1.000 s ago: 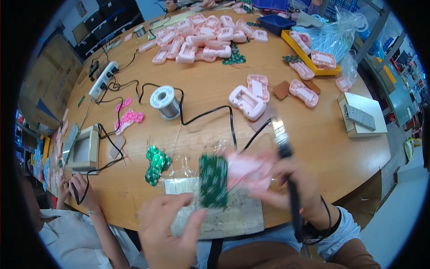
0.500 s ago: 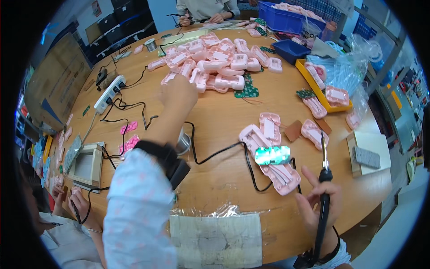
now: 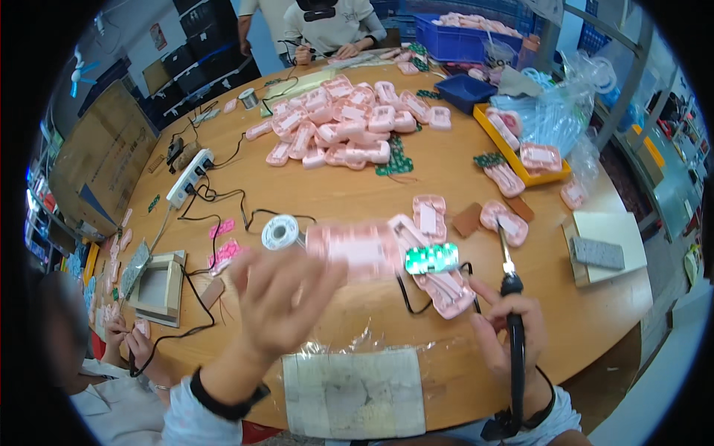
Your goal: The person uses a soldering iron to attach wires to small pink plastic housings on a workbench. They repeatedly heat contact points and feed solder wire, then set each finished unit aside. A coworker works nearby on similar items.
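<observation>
A pink plastic shell, smeared by motion, is at the fingertips of my left hand, which is closed on its near left edge over the middle of the table. My right hand grips a black-handled soldering iron, its metal tip pointing away from me, over a pink shell half. Between my hands lies a long pink shell with a green circuit board across it and wires below. Another pink shell half touches its far end.
Many pink shells are heaped at the back. A solder spool stands left of centre, near a white power strip and black cables. A yellow tray is at right, a worn pale mat in front. Co-workers sit left and across.
My left hand has come back from the heap toward me with a pink shell. The solder spool it covered now shows. My right hand keeps the soldering iron; the view has shifted slightly.
</observation>
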Available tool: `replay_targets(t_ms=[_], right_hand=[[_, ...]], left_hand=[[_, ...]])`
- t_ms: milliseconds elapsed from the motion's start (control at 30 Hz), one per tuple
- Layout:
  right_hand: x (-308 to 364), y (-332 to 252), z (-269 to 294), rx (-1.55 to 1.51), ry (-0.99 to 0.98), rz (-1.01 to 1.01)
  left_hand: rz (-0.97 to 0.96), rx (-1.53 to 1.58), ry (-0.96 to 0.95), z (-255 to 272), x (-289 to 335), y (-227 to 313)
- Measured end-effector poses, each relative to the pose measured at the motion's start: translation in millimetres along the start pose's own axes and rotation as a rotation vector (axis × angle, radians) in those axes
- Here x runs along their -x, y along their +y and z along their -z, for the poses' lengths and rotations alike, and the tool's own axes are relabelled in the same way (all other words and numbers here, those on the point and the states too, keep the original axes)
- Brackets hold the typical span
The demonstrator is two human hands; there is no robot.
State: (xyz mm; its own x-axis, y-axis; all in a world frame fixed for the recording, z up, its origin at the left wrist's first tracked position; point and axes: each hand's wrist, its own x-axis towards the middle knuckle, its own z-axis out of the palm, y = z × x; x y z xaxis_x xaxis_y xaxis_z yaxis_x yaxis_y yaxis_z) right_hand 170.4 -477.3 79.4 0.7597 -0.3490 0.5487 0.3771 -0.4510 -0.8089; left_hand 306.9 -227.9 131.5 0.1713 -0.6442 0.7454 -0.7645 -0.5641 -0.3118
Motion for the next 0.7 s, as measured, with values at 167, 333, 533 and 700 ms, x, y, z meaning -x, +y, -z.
replay_targets(t_ms=[167,333,533,700], right_hand=[[10,-24,3,-0.185,-0.17,-0.045],[27,-48,11,-0.325,-0.485,-0.287],[41,-43,25,-0.132,-0.443,-0.183],[41,-23,28,-0.005,-0.122,-0.098]], left_hand=[[0.05,0.092,-0.114,83,36,71],[0.213,0.33,-0.146,99,65,120],[0.564,0.5,-0.359,93,106,141],[1.039,0.541,-0.442,99,80,172]])
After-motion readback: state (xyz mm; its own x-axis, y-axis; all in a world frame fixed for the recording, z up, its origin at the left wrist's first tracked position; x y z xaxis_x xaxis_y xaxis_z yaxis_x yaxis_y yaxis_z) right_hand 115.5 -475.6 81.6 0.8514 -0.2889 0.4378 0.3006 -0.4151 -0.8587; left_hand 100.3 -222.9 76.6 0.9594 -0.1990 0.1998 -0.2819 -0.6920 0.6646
